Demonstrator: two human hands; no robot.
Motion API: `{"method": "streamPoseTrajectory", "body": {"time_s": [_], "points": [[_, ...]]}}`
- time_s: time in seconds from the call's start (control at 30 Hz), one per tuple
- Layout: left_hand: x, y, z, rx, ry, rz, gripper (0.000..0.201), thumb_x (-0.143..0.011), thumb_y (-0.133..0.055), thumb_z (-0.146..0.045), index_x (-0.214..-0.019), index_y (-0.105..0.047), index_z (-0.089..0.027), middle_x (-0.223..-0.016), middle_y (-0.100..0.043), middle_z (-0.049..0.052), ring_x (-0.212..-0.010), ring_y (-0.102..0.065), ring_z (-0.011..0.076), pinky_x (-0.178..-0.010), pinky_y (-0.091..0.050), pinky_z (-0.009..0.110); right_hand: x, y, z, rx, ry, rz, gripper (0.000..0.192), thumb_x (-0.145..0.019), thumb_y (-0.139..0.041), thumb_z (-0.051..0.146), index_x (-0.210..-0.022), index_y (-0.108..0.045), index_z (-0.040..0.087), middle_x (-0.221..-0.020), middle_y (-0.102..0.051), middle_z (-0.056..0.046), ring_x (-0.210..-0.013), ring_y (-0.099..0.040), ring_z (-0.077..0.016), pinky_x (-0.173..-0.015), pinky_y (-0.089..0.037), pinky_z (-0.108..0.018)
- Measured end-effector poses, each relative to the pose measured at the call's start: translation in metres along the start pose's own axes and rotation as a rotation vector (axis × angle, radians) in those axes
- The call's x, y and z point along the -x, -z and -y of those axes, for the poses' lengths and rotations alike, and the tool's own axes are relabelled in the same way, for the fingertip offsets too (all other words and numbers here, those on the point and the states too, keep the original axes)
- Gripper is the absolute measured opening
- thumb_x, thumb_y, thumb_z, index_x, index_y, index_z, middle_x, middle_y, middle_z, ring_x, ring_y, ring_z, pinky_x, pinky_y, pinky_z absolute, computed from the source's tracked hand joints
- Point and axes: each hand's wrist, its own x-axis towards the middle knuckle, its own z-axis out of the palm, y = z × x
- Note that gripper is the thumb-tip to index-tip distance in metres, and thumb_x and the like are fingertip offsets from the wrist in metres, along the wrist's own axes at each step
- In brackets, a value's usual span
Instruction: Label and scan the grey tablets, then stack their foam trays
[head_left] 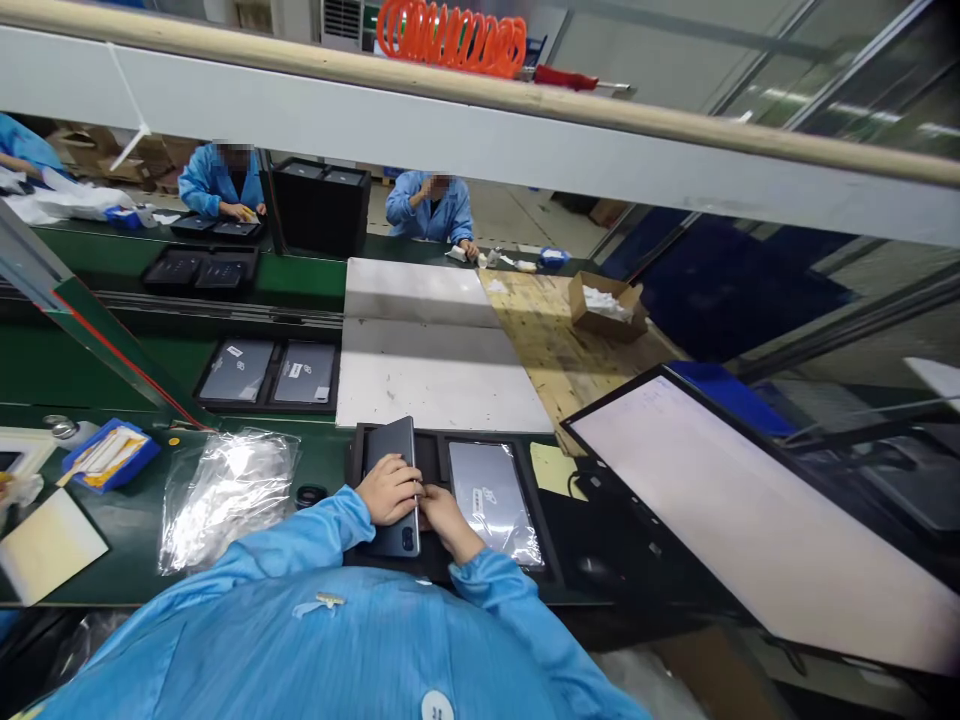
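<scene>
The left hand (388, 489) lies curled over a grey tablet (391, 470) in the left bay of a black tray (439, 455); the right hand (442, 517) pinches its right edge. Just right of the hands, a second tablet (493, 500) fills the other bay. Ahead, another tray (268, 375) holds two more.

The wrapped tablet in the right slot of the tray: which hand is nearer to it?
Right. The right hand lies just beside the wrapped tablet; the left hand rests farther left on the dark tablet.
</scene>
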Motion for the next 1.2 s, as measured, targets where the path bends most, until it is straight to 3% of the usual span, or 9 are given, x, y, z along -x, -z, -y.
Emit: {"method": "streamPoseTrajectory", "body": {"time_s": [0.13,0.33,0.47,0.63,0.77,0.87,0.93,1.03,1.2], "points": [[0.007,0.002,-0.006,0.019,0.042,-0.027,0.035,-0.100,-0.045,-0.037,-0.113,-0.072,-0.020,-0.122,-0.068,0.011,-0.116,-0.052,0.0269,-0.118,-0.032,0.051,-0.018,-0.014,0.014,0.442,0.207,-0.034,0.018,-0.084,-0.056,0.009,-0.076,-0.070,0.014,-0.083,-0.076,-0.012,-0.084,-0.073,-0.0224,-0.070,-0.051,-0.025],[0.010,-0.018,0.000,0.012,0.049,-0.069,0.035,-0.098,-0.047,-0.040,-0.113,-0.072,-0.020,-0.126,-0.067,0.012,-0.119,-0.051,0.0292,-0.116,-0.032,0.053,-0.010,0.000,0.015,0.675,0.241,-0.069,0.020,-0.088,-0.058,0.010,-0.095,-0.076,0.013,-0.101,-0.077,-0.017,-0.096,-0.072,-0.0244,-0.076,-0.047,-0.026],[0.003,-0.034,-0.003,0.008,0.050,-0.033,0.035,-0.100,-0.046,-0.037,-0.118,-0.071,-0.022,-0.127,-0.068,0.011,-0.122,-0.051,0.0289,-0.116,-0.032,0.053,0.007,0.036,-0.002,0.671,0.254,-0.267,0.014,-0.089,-0.061,0.026,-0.088,-0.072,0.017,-0.080,-0.074,-0.010,-0.076,-0.069,-0.0209,-0.065,-0.040,-0.026],[-0.003,-0.051,-0.014,0.012,0.139,0.271,0.042,-0.099,-0.048,-0.034,-0.138,-0.063,-0.027,-0.150,-0.056,0.008,-0.142,-0.043,0.0300,-0.121,-0.027,0.055,0.046,0.101,-0.055,0.390,0.323,-0.385,0.026,-0.089,-0.053,0.040,-0.078,-0.065,0.019,-0.053,-0.055,0.002,-0.052,-0.051,-0.0153,-0.056,-0.032,-0.025],[-0.001,-0.051,-0.010,0.042,0.214,0.430,0.048,-0.099,-0.045,-0.033,-0.145,-0.058,-0.028,-0.158,-0.048,0.007,-0.151,-0.034,0.0301,-0.124,-0.020,0.059,0.086,0.137,-0.100,0.240,0.279,-0.432,0.033,-0.087,-0.051,0.047,-0.075,-0.064,0.019,-0.050,-0.049,0.004,-0.050,-0.046,-0.0144,-0.056,-0.032,-0.025],[-0.011,-0.048,-0.009,0.145,0.300,0.403,0.045,-0.095,-0.049,-0.036,-0.136,-0.066,-0.028,-0.154,-0.052,0.006,-0.148,-0.040,0.0317,-0.123,-0.022,0.060,0.108,0.154,-0.120,0.230,0.175,-0.445,0.030,-0.087,-0.054,0.044,-0.075,-0.065,0.019,-0.055,-0.055,0.002,-0.054,-0.050,-0.0149,-0.057,-0.034,-0.025],[-0.028,-0.049,-0.023,0.292,0.428,0.296,0.039,-0.094,-0.051,-0.041,-0.120,-0.074,-0.025,-0.137,-0.066,0.008,-0.132,-0.057,0.0306,-0.116,-0.038,0.052,0.116,0.162,-0.126,0.279,0.107,-0.405,0.023,-0.088,-0.056,0.037,-0.078,-0.066,0.019,-0.058,-0.058,0.001,-0.057,-0.053,-0.0152,-0.058,-0.034,-0.024],[-0.064,-0.057,-0.070,0.444,0.530,0.179,0.034,-0.094,-0.050,-0.041,-0.102,-0.078,-0.023,-0.105,-0.076,0.009,-0.100,-0.071,0.0252,-0.093,-0.054,0.035,0.121,0.169,-0.130,0.401,0.067,-0.300,0.014,-0.088,-0.058,0.026,-0.087,-0.070,0.018,-0.061,-0.060,0.001,-0.061,-0.057,-0.0157,-0.058,-0.033,-0.023],[-0.126,-0.094,-0.147,0.187,0.481,0.503,0.030,-0.084,-0.069,-0.027,-0.112,-0.072,-0.018,-0.115,-0.071,0.012,-0.101,-0.070,0.0288,-0.089,-0.055,0.037,0.110,0.170,-0.136,0.586,0.076,-0.253,0.009,-0.089,-0.062,0.022,-0.089,-0.071,0.020,-0.064,-0.064,-0.002,-0.064,-0.060,-0.0176,-0.058,-0.029,-0.025]]}}
